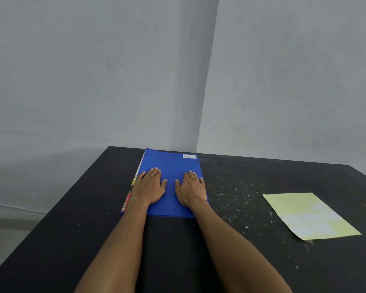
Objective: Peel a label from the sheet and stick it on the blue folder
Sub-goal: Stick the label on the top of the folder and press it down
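A blue folder (171, 166) lies flat near the far edge of the black table. A white label (189, 156) is stuck at its far right corner. My left hand (150, 186) rests palm down on the folder's left half, fingers together and holding nothing. My right hand (191, 187) lies palm down on the right half in the same way. The yellow label sheet (311, 215) lies on the table well to the right, apart from both hands, with several pale labels on it.
The black table (241, 240) carries white specks between the folder and the sheet. Grey walls meet in a corner behind the table's far edge. A red and yellow strip (127, 199) shows along the folder's left side.
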